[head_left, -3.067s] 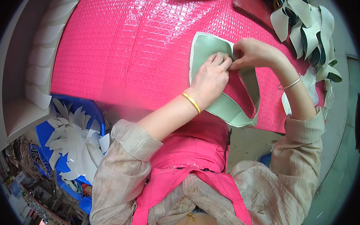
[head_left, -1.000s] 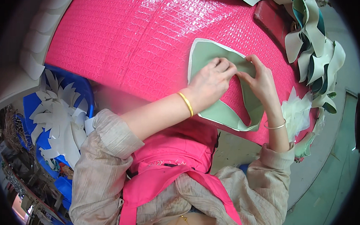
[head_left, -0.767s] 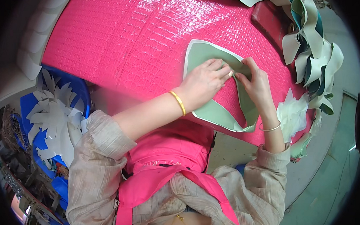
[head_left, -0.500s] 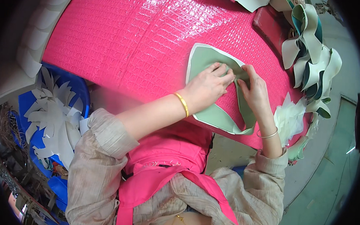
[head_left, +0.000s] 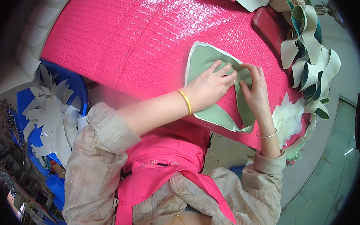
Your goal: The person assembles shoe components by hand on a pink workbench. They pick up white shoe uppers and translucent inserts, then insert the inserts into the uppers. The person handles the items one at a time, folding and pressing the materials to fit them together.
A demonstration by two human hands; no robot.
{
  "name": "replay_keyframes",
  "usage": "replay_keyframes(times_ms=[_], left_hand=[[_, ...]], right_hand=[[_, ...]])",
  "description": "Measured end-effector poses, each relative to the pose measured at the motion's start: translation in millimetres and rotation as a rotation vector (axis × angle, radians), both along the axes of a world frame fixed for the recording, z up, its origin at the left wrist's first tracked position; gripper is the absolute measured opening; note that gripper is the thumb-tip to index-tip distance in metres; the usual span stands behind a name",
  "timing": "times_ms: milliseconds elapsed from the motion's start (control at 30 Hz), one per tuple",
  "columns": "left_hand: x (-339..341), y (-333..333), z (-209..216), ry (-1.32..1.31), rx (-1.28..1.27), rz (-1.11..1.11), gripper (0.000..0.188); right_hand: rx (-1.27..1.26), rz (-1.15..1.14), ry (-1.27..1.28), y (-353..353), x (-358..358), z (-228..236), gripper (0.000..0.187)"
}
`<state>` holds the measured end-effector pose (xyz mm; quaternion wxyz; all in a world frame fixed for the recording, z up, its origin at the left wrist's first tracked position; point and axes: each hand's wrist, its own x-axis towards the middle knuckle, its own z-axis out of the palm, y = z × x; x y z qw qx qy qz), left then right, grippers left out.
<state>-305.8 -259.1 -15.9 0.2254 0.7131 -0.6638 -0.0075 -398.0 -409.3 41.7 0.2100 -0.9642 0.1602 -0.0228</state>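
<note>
A pale green sheet piece (head_left: 202,61) with a white border lies on the glossy pink table top, curving round an open middle where pink shows. My left hand (head_left: 211,86) rests palm down on it, fingers stretched and slightly spread. At the piece's right-hand part, my right hand (head_left: 256,91) has its bent index fingertip at the upper edge. Its thumb is apart from that finger, with green material visible between them. The fingertips of both hands are close together near the joining part of the piece. What lies beneath my left palm is hidden.
Curled white-and-green pieces (head_left: 311,58) are heaped along the table's right edge, beside a dark red block (head_left: 268,30). Thin whitish sheets (head_left: 287,119) lie near my right wrist. A blue bin (head_left: 82,90) of white cut pieces (head_left: 53,123) stands at left. White overlapping pieces (head_left: 32,39) line the upper left.
The fingers of my left hand have straightened and spread over the green piece. My right thumb and index finger have moved apart a little. The piece stays almost in place.
</note>
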Motion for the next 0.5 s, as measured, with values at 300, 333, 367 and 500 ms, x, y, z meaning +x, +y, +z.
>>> replay_keyframes(times_ms=[300, 333, 367, 500], left_hand=[[3, 0, -7, 0.184, -0.03, -0.048, 0.039], [8, -1, -6, 0.2, -0.025, -0.067, 0.038], [13, -3, -6, 0.214, -0.018, -0.086, 0.038], [20, -4, -1, 0.212, 0.057, -0.179, 0.035]], right_hand=[[0.668, -0.426, 0.18, 8, -54, 21, 0.059], [0.857, -0.461, 0.102, 10, -59, 18, 0.061], [0.872, -0.452, 0.029, 13, -64, 12, 0.059], [0.929, -0.398, -0.106, 33, -83, -13, 0.057]])
